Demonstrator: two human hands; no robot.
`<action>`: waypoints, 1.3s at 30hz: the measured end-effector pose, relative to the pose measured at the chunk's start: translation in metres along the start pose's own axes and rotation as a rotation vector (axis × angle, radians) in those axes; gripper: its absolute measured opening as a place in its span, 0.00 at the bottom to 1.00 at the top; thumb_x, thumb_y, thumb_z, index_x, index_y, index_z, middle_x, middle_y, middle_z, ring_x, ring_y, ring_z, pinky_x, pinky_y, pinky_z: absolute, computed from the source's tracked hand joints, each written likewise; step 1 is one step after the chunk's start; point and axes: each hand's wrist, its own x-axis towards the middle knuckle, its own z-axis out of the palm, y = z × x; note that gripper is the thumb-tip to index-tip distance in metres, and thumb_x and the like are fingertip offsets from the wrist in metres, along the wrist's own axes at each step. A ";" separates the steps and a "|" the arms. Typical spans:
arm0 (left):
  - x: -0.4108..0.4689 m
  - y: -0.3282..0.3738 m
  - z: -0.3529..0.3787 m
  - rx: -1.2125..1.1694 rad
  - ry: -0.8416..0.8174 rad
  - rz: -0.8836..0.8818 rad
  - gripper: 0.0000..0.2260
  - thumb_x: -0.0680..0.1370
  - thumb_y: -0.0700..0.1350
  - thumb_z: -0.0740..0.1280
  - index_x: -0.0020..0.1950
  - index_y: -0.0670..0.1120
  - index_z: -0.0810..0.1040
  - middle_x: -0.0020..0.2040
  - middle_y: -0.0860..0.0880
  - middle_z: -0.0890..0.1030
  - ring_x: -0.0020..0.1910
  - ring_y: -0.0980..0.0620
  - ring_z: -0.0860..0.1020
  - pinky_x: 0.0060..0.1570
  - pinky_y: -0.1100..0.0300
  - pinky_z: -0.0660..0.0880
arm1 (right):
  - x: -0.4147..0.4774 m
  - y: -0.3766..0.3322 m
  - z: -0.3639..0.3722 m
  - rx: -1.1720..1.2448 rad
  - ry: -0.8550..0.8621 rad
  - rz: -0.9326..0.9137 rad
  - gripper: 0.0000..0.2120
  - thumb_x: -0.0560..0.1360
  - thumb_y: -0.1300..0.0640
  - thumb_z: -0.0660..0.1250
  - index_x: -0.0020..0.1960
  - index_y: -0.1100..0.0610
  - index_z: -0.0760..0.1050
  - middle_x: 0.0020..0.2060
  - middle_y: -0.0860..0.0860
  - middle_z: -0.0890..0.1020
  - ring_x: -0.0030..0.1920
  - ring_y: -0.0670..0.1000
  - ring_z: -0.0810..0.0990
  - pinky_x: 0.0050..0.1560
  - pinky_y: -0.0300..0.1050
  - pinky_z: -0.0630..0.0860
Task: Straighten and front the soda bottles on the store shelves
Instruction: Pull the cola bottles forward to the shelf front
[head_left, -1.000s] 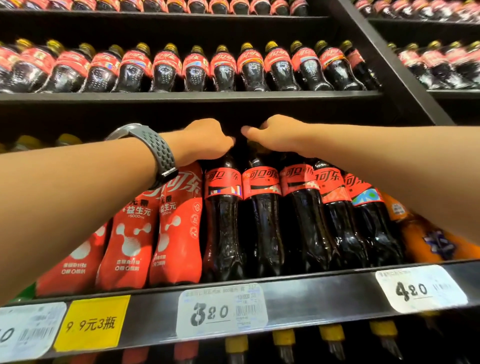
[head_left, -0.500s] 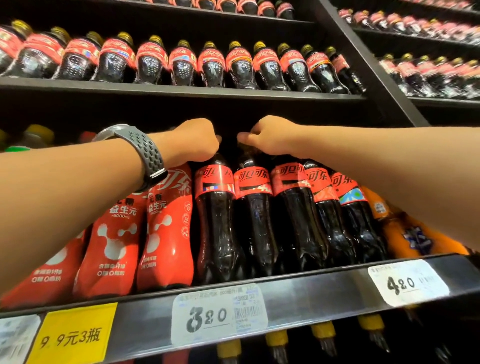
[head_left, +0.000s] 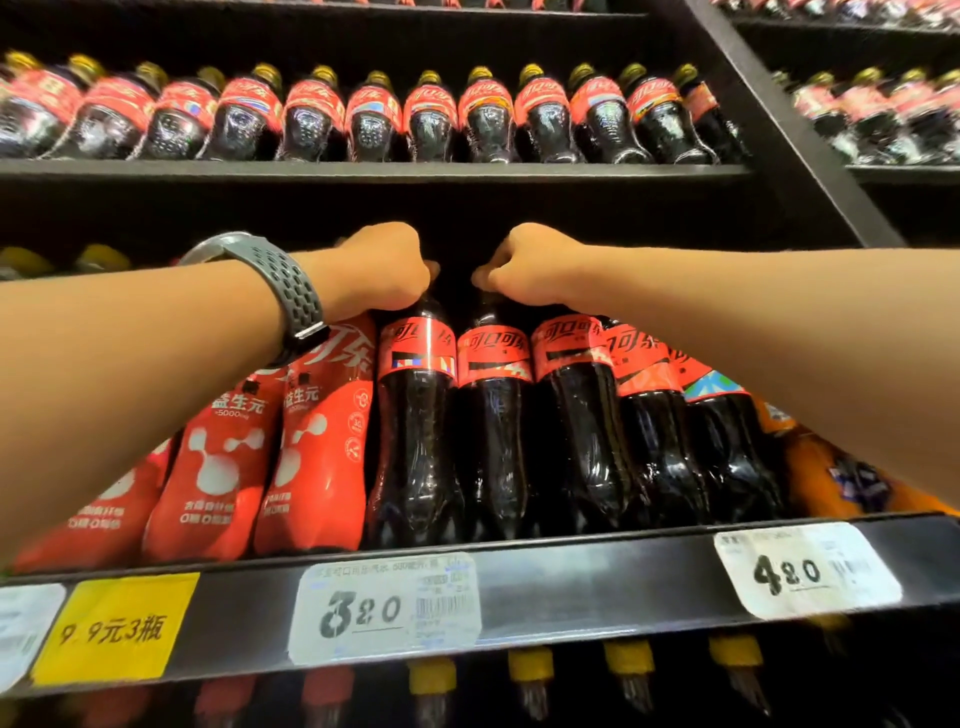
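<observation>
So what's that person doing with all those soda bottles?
A person is tidying soda on a store shelf. The left hand grips the top of one cola bottle, and the right hand grips the top of the neighbouring bottle. Both bottles stand at the front edge, red labels facing out, above the 3.20 price tag.

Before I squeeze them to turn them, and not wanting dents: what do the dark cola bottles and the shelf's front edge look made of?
The dark cola bottles: clear glossy plastic, probably PET; sharp highlights, moulded waists. The shelf's front edge: seemingly dark matt-painted metal, a flat strip with dull sheen; plastic possible.
</observation>
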 end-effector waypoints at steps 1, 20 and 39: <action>-0.001 0.000 -0.001 0.000 0.000 -0.008 0.16 0.79 0.50 0.63 0.56 0.38 0.78 0.53 0.37 0.79 0.53 0.37 0.77 0.49 0.52 0.72 | 0.000 0.000 0.000 0.010 -0.001 0.001 0.16 0.73 0.48 0.69 0.52 0.60 0.80 0.45 0.53 0.81 0.46 0.53 0.79 0.41 0.40 0.71; -0.001 -0.003 -0.006 -0.031 0.014 0.009 0.13 0.78 0.50 0.65 0.49 0.40 0.80 0.46 0.41 0.80 0.47 0.41 0.77 0.43 0.55 0.70 | -0.005 -0.001 -0.012 0.097 -0.007 0.017 0.15 0.74 0.47 0.69 0.51 0.58 0.79 0.42 0.50 0.78 0.44 0.51 0.76 0.34 0.39 0.67; -0.001 -0.001 -0.006 -0.053 0.005 0.022 0.13 0.76 0.47 0.63 0.56 0.44 0.80 0.55 0.44 0.81 0.52 0.44 0.77 0.48 0.57 0.72 | -0.007 0.002 -0.013 0.050 -0.031 0.024 0.20 0.72 0.42 0.69 0.56 0.55 0.79 0.50 0.51 0.80 0.52 0.52 0.77 0.49 0.43 0.73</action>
